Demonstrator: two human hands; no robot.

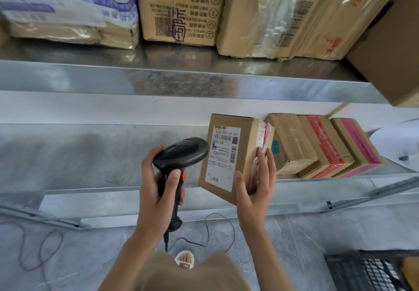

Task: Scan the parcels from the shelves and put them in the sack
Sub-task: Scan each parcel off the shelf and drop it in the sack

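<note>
Held upright in front of the lower shelf, cardboard parcel, long axis near vertical, label facing left toward barcode scanner. Gripped at lower right corner by right hand; scanner handle clasped in left hand. Just right, three taped boxes in a row.

I stand before galvanised metal shelves against a white wall; below me lies grey marbled floor (a black crate sits at right).
</note>
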